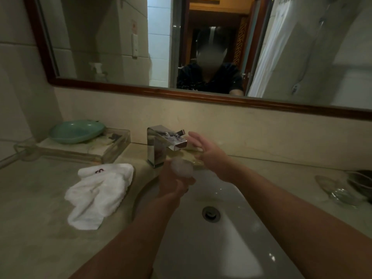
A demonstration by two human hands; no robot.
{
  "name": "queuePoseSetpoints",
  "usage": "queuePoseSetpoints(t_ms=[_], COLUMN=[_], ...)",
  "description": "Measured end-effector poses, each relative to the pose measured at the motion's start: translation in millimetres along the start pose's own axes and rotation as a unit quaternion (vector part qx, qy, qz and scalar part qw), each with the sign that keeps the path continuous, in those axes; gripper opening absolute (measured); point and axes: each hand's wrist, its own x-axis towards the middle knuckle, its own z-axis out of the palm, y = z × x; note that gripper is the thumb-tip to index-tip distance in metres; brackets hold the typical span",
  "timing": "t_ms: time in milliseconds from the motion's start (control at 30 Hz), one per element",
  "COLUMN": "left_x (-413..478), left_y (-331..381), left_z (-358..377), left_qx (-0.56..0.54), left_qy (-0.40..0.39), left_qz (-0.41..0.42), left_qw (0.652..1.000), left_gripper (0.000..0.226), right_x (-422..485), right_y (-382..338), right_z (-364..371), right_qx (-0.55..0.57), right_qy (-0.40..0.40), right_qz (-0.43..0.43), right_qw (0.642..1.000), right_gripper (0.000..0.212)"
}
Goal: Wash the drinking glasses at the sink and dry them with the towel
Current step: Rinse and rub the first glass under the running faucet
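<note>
Your left hand (pixel 171 183) grips the glass (pixel 182 170) over the sink (pixel 231 234), just under the faucet (pixel 159 143) spout; its axis is too blurred to call. Your right hand (pixel 203 148) is open, fingers spread, beside the lever (pixel 181 132), so it's the nearer one for the water. The towel (pixel 100 192) lies to the left on the surface (pixel 36 198)

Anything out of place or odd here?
The towel lies crumpled on the counter beside the sink, and a glass at the far right seems to lie on its side. No spill or damage shows.
</note>
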Motion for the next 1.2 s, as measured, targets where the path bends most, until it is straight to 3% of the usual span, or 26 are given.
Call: queuePoseSetpoints(t_ms=[67,100,233,433,567,667,733,800,933,1100,1200], left_x=[0.3,-3.0,-8.5,-27.0,-27.2,-28.8,-31.5,-34.2,-34.3,-36.1,-40.3], left_y=[-0.4,3.9,23.9,20.2,21.5,20.8,22.4,25.0,23.6,23.5,24.9], left_z=[-1.0,-0.5,13.2,23.1,28.2,27.5,28.3,29.6,31.7,35.8,35.8], left_qx=[-0.001,0.02,0.215,0.309,0.369,0.364,0.373,0.378,0.394,0.408,0.408], left_qy=[-0.015,-0.033,-0.185,-0.336,-0.387,-0.396,-0.403,-0.402,-0.408,-0.431,-0.438], left_qz=[-0.013,0.011,0.035,0.064,0.046,0.027,0.027,0.043,0.047,0.057,0.047], left_qw=[1.0,0.999,0.958,0.888,0.844,0.843,0.835,0.833,0.822,0.803,0.8], left_gripper=[0.058,0.052,0.024,0.035,0.049,0.058,0.071,0.079,0.086,0.089,0.088], right_x=[-16.7,-26.6,-75.3,-117.5,-129.4,-132.2,-134.0,-135.0,-137.6,-139.5,-139.6], right_y=[3.1,4.3,22.0,54.0,69.8,70.5,72.7,77.0,79.3,81.5,80.9], right_z=[-11.6,-16.9,-17.5,-14.8,-9.6,-10.1,-10.3,-12.5,-16.1,-17.0,-15.6], right_qx=[-0.12,-0.181,-0.389,-0.37,-0.289,-0.267,-0.238,-0.246,-0.206,-0.239,-0.189], right_qy=[0.028,0.044,-0.084,-0.129,-0.115,-0.097,-0.129,-0.142,-0.186,-0.169,-0.181], right_qz=[-0.01,-0.009,0.033,0.104,0.144,0.144,0.167,0.177,0.187,0.185,0.19], right_qw=[0.992,0.983,0.917,0.914,0.939,0.948,0.948,0.942,0.942,0.938,0.946], right_gripper=[0.074,0.066,0.05,0.057,0.056,0.052,0.044,0.05,0.044,0.048,0.041])
